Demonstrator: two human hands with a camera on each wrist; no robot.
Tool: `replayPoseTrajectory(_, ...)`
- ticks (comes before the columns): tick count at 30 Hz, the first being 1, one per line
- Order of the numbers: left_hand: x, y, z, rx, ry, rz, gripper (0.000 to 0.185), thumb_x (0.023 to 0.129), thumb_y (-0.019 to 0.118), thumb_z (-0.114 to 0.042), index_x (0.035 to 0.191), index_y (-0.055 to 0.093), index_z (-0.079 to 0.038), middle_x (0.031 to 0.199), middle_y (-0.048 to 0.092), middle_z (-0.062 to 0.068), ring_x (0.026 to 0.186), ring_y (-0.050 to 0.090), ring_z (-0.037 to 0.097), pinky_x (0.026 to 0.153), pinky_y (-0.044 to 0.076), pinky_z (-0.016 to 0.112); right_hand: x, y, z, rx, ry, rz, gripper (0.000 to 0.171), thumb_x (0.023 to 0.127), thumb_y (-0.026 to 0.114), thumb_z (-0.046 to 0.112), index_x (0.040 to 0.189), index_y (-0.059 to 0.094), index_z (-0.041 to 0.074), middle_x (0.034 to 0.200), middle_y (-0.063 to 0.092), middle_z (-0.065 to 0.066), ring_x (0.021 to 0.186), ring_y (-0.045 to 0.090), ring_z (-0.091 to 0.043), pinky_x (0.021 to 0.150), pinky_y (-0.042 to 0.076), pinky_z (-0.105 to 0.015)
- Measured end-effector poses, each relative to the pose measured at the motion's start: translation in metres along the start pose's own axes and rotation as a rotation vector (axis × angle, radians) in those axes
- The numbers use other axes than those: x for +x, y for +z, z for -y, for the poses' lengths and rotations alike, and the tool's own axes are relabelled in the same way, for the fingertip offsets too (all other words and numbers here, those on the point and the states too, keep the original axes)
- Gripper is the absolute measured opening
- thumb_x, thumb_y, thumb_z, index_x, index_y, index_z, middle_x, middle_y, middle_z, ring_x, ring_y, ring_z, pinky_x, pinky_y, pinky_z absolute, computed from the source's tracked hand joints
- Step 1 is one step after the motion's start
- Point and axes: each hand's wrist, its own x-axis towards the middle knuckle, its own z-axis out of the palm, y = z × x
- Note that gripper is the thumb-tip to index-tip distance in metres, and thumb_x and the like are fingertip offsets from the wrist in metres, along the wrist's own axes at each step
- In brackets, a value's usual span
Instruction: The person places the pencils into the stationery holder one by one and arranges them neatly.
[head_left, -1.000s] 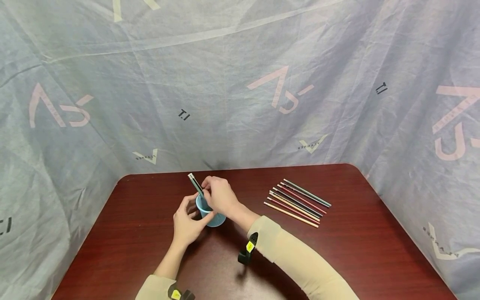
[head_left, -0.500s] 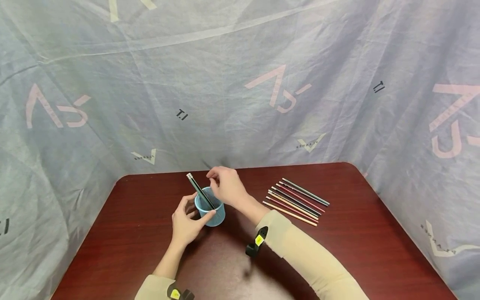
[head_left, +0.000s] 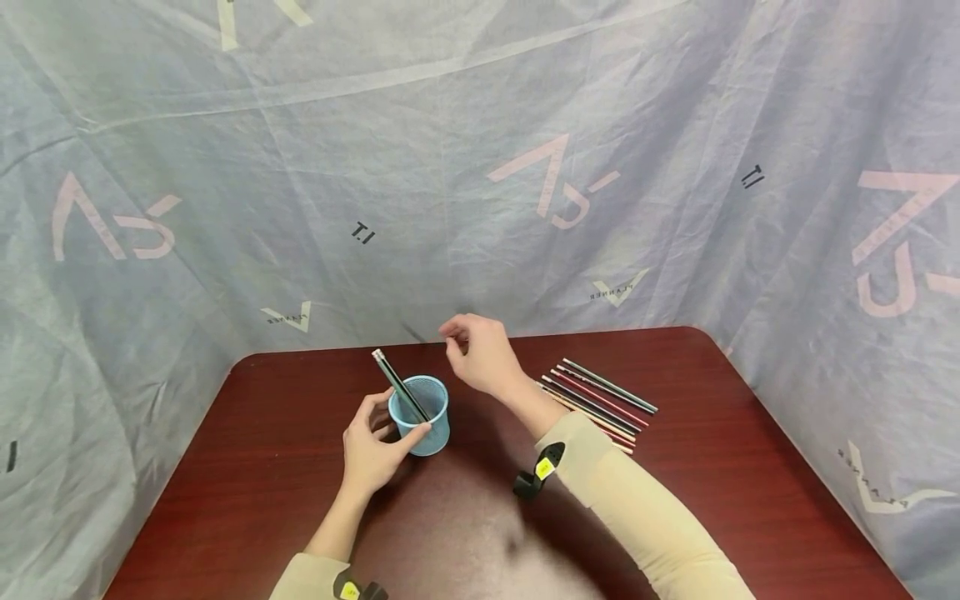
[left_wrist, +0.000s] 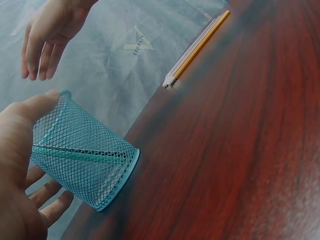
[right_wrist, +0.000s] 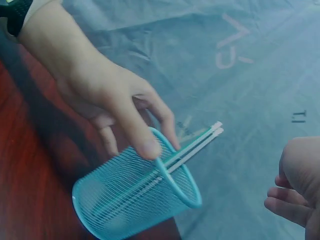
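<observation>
Left hand (head_left: 372, 452) gripping mesh cup (head_left: 435, 433), right hand (head_left: 483, 354) loosely curled, empty, reddish tabletop (head_left: 277, 425), grey drapes (head_left: 442, 192) behind

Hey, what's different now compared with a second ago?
The right hand has drawn off rightward and away from the person, out of the cup's mouth; it seems to have let go of the pencils in the cup and holds nothing now. The left hand still grips the mesh cup, and the pencils on the table stay put.
</observation>
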Motion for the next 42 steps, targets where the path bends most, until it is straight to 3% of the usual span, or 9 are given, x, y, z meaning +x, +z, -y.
replayPoseTrajectory(7,-0.001,0.000,0.000,-0.025,0.015,-0.018,0.068,0.072,0.100,-0.012,0.132,0.067,-0.009,0.131,0.074,0.011,0.114,0.075,0.033,0.094,0.065,0.052,-0.004,-0.024,-0.013,0.007,0.054,-0.027,0.017,0.097,0.066,0.003,0.108,0.078,0.006,0.102,0.082,-0.011,0.086,0.080,-0.020,0.079,0.068,-0.034)
replayPoseTrajectory(23,0.005,-0.001,-0.002,-0.019,0.030,0.006,0.067,0.074,0.099,-0.014,0.132,0.065,-0.007,0.128,0.074,0.013,0.114,0.075,0.033,0.095,0.065,0.052,-0.030,-0.080,-0.048,-0.066,0.132,-0.011,0.016,0.098,0.067,0.005,0.110,0.078,0.007,0.097,0.080,-0.010,0.083,0.077,-0.023,0.076,0.066,-0.041)
replayPoseTrajectory(32,0.001,0.001,0.001,-0.001,0.017,0.009,0.072,0.073,0.100,-0.015,0.134,0.064,-0.008,0.125,0.075,0.013,0.114,0.075,0.032,0.094,0.065,0.051,-0.056,-0.088,-0.073,-0.131,0.141,0.020,0.016,0.096,0.067,0.003,0.106,0.079,0.006,0.094,0.080,-0.010,0.077,0.076,-0.020,0.070,0.063,-0.038)
replayPoseTrajectory(42,0.001,0.000,0.003,0.028,0.006,-0.006,0.079,0.073,0.100,-0.021,0.140,0.061,-0.012,0.125,0.075,0.012,0.118,0.073,0.030,0.095,0.065,0.050,-0.084,-0.083,-0.103,-0.187,0.178,0.083,0.012,0.094,0.071,0.005,0.102,0.079,0.008,0.093,0.081,-0.008,0.078,0.075,-0.018,0.071,0.062,-0.036)
